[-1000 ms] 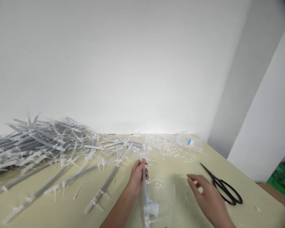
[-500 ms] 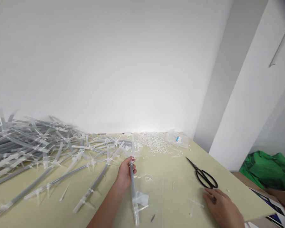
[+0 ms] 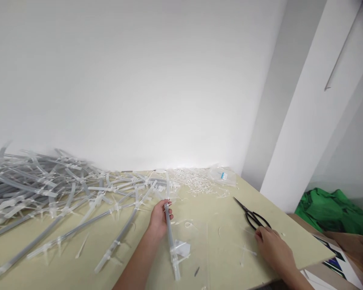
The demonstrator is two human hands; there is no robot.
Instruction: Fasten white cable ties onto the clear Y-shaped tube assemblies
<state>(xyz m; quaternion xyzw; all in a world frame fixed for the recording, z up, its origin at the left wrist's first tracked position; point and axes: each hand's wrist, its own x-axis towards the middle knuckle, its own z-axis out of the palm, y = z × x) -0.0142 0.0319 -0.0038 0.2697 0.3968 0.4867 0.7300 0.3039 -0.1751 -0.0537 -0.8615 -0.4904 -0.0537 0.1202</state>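
Observation:
My left hand (image 3: 159, 217) is closed around the upper part of a grey flexible tube (image 3: 170, 233) with whitish, translucent pieces at its ends. The tube slants down toward me. A small clear plastic flap (image 3: 182, 248) shows beside its lower joint. At the right, black-handled scissors (image 3: 254, 218) lie on the table, blades pointing away and to the left. My right hand (image 3: 274, 247) has its fingers bent over the near end of the scissors' handles, hiding part of the loops.
Grey tubes with white cable ties form a large pile (image 3: 27, 181) at the left. Loose white cable ties (image 3: 196, 181) lie near the wall by a clear bag (image 3: 224, 176). Off the table's right edge are green fabric (image 3: 329, 211) and cardboard (image 3: 308, 225).
My right hand has moved forward onto the scissors' handles, its fingers closing there. My left hand still holds the tube in nearly the same place. The view has turned slightly right.

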